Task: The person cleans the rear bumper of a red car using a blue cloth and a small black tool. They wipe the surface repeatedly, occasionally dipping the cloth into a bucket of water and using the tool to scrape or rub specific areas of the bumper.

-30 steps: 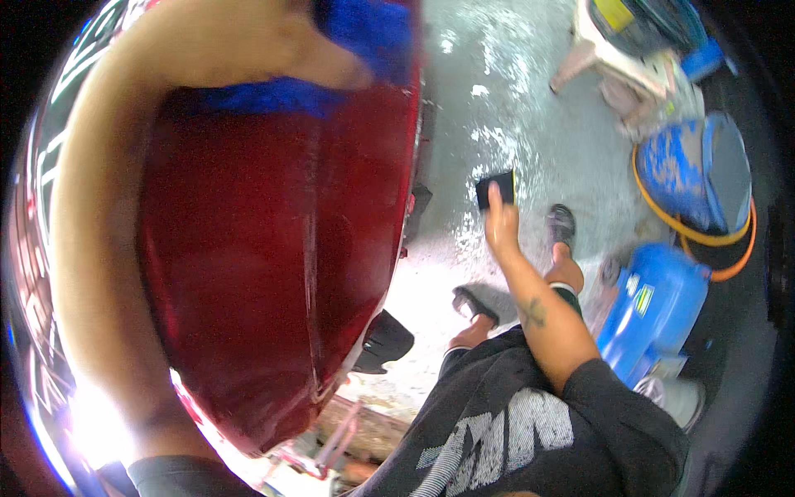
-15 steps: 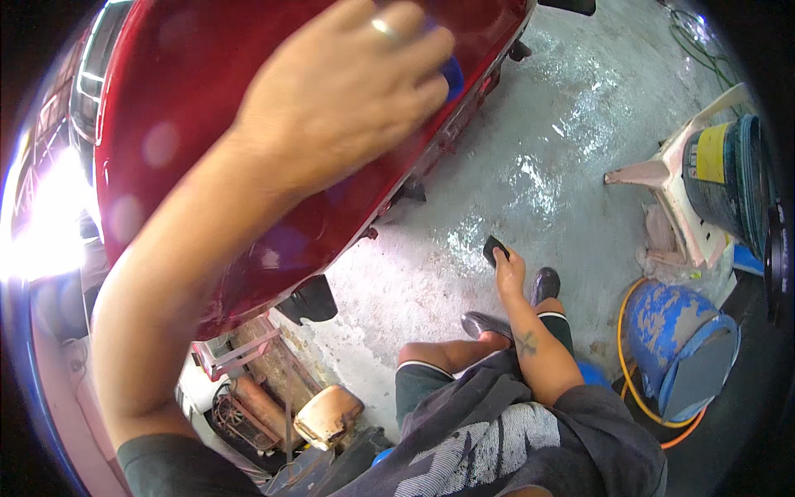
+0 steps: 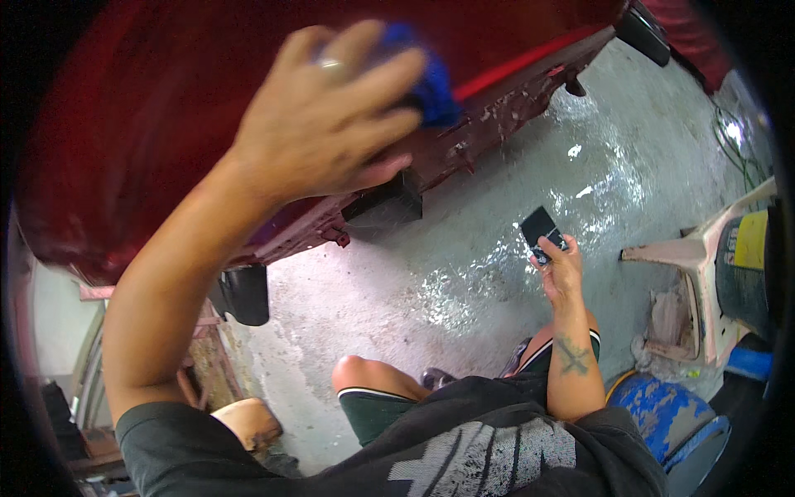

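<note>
My left hand (image 3: 327,124), wearing a ring, presses a crumpled blue cloth (image 3: 439,93) against the glossy red car panel (image 3: 190,91). Its fingers are bent over the cloth and a little smeared by motion. Lower and to the right, my right hand (image 3: 565,269) pinches a flat black rectangular pad (image 3: 541,225) between thumb and fingers. White wet-looking streaks mark the pad's near end, and it is held over the floor, apart from the panel. The panel's lower edge (image 3: 505,99) shows rough, chipped spots and small brackets.
A wet grey concrete floor (image 3: 497,182) lies below the panel. At right, a pale plastic stool (image 3: 704,240) lies tipped beside a dark bucket (image 3: 741,265). A worn blue container (image 3: 662,414) is at lower right, a black flap (image 3: 242,294) hangs under the panel's left part.
My view has shifted along the panel. The left hand has slid with the cloth over the red surface. My right hand has lifted and turned the black pad, so more of its face shows.
</note>
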Demonstrator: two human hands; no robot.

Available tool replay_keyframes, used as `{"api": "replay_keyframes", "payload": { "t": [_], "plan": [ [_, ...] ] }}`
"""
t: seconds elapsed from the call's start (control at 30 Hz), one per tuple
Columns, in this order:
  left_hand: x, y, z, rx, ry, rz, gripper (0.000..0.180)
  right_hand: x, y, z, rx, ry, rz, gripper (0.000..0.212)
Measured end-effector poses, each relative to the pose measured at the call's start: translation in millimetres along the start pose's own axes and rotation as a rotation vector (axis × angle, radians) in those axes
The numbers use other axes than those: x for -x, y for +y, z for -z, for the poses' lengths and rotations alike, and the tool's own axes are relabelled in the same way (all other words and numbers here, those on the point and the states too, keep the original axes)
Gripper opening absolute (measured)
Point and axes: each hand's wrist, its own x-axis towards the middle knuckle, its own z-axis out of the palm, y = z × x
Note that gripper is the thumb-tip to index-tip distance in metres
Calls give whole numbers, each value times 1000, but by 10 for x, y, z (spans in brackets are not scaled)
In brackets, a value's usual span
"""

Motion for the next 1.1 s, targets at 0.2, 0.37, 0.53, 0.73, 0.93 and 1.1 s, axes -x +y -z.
{"api": "replay_keyframes", "payload": {
  "t": [0.2,0.37,0.53,0.73,0.93,1.1],
  "plan": [
    [1365,99,348,-277,201,82,36,-495,95,84,84,-227,273,21],
    [1397,28,478,-436,261,211,29,159,-422,-979,315,-457,968,56],
    [872,-184,388,-445,408,131,22,1092,-786,-2508,1157,-788,2149,63],
    [1557,-321,820,-525,292,21,27,301,-1375,-2661,1603,-752,2672,70],
    [1727,-364,732,-610,339,42,30,98,-1940,-2567,1790,-689,2849,89],
    [1737,-382,616,-611,384,33,29,878,-667,-3271,1545,-1113,2665,67]
  ]
}}
